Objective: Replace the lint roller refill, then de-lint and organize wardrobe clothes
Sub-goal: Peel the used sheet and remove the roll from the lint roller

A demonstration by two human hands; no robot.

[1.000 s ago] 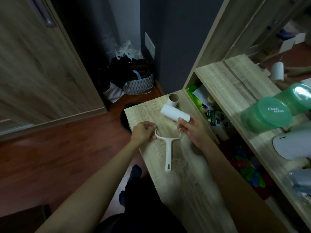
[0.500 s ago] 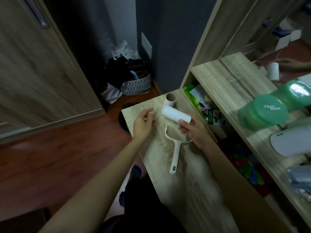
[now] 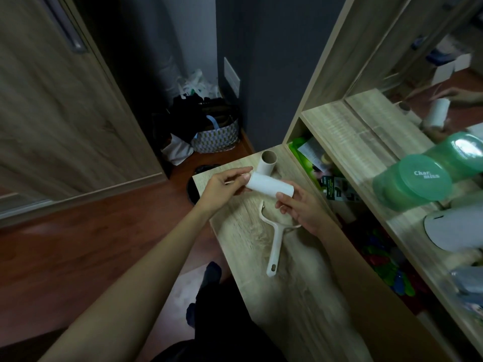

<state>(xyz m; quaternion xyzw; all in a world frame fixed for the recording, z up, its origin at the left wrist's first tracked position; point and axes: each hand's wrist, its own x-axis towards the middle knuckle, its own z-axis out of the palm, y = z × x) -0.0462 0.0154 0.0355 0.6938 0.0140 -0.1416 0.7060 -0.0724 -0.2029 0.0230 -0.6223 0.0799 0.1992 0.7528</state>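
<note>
Left hand (image 3: 222, 190): thumb and fingertips pinch the left end of the white refill roll (image 3: 269, 185).
Right hand (image 3: 303, 209): fingers curl round the roll's right end from below.
White refill roll: held in the air between both hands, roughly level, above the far end of the wooden top (image 3: 292, 304).
Cardboard core (image 3: 268, 163): bare and brown, lying at the far edge of the wooden top with its open end up, just behind the roll.
Roller handle (image 3: 275, 244): white with an empty fork, lying flat on the wooden top, grip toward the person. One prong runs under the right hand; the hand probably does not touch it, though the view is too dim to be sure.
Green tub (image 3: 413, 182): on the shelf to the right, lid facing the camera.
Patterned basket (image 3: 217, 138): on the floor in the far corner, dark cloth piled on it.
</note>
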